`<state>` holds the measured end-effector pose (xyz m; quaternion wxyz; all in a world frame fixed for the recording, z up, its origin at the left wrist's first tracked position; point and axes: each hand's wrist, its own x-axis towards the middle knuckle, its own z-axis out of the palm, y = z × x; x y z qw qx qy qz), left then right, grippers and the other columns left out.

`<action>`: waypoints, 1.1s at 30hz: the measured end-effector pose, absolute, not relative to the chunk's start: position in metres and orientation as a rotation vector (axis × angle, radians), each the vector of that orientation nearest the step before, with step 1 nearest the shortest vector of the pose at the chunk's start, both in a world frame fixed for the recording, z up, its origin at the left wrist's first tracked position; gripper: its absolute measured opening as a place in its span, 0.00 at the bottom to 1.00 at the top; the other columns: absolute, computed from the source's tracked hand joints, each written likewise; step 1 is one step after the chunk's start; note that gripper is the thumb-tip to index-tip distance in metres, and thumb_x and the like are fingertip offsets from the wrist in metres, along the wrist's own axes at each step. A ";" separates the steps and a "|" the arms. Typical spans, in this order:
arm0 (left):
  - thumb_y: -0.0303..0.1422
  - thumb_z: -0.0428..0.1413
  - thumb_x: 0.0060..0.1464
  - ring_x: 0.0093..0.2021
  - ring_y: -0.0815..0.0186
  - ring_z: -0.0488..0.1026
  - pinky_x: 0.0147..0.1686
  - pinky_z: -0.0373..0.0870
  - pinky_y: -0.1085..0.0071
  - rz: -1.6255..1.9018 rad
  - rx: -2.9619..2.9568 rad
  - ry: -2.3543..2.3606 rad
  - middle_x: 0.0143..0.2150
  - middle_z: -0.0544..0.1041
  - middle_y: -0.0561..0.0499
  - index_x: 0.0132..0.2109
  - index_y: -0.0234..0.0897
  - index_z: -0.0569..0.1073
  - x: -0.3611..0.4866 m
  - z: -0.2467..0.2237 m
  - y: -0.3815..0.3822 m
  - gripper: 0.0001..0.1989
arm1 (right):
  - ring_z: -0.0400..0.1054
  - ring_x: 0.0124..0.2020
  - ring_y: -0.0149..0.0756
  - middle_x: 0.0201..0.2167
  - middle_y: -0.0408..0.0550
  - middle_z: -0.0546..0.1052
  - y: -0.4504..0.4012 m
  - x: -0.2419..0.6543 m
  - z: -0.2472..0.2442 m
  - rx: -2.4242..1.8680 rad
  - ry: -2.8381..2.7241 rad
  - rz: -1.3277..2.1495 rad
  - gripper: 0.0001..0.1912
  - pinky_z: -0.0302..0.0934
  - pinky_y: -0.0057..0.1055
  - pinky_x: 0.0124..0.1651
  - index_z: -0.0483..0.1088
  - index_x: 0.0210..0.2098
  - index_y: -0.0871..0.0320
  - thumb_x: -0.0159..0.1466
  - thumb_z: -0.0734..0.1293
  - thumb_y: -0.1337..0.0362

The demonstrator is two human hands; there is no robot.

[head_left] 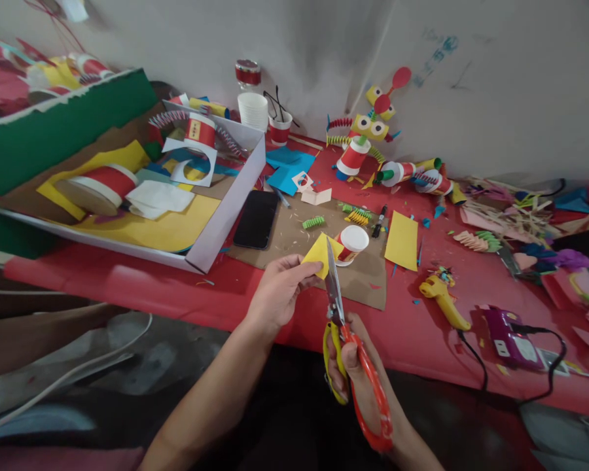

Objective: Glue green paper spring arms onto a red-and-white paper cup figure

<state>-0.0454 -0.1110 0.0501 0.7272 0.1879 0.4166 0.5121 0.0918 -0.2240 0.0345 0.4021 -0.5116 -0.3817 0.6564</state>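
Observation:
My left hand pinches a small piece of yellow paper between thumb and fingers. In my right hand is a pair of scissors with one red and one yellow handle. Their blades point away from me and lie at the right part of the yellow paper; whether they are cutting into it I cannot tell. Just behind the blades a red and white paper cup rests on a brown cardboard sheet. Small folded green paper strips lie near the cup.
A white box of paper scraps and cups stands left, beside a black phone. Finished cup figures stand at the back. To the right lie a yellow sheet, a yellow glue gun, a purple device and its cord.

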 end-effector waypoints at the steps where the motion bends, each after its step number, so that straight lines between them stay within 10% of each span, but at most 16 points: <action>1: 0.30 0.67 0.37 0.27 0.72 0.73 0.31 0.69 0.76 1.129 0.415 0.916 0.26 0.77 0.51 0.23 0.31 0.73 -0.045 0.050 -0.111 0.10 | 0.52 0.15 0.23 0.20 0.34 0.60 -0.224 0.092 0.035 -1.289 -0.977 1.662 0.24 0.51 0.20 0.15 0.57 0.49 0.52 0.63 0.60 0.43; 26: 0.31 0.66 0.40 0.28 0.71 0.72 0.35 0.71 0.71 1.212 0.380 0.921 0.27 0.74 0.53 0.24 0.33 0.69 -0.047 0.048 -0.113 0.12 | 0.47 0.11 0.21 0.15 0.31 0.57 -0.225 0.091 0.028 -1.359 -1.035 1.664 0.20 0.47 0.18 0.12 0.56 0.41 0.52 0.64 0.58 0.42; 33: 0.30 0.66 0.37 0.28 0.71 0.71 0.30 0.67 0.75 1.142 0.449 0.934 0.24 0.72 0.54 0.23 0.33 0.68 -0.051 0.047 -0.112 0.13 | 0.51 0.17 0.26 0.19 0.36 0.59 -0.221 0.098 0.041 -1.382 -1.072 1.648 0.27 0.49 0.24 0.17 0.57 0.53 0.54 0.63 0.59 0.42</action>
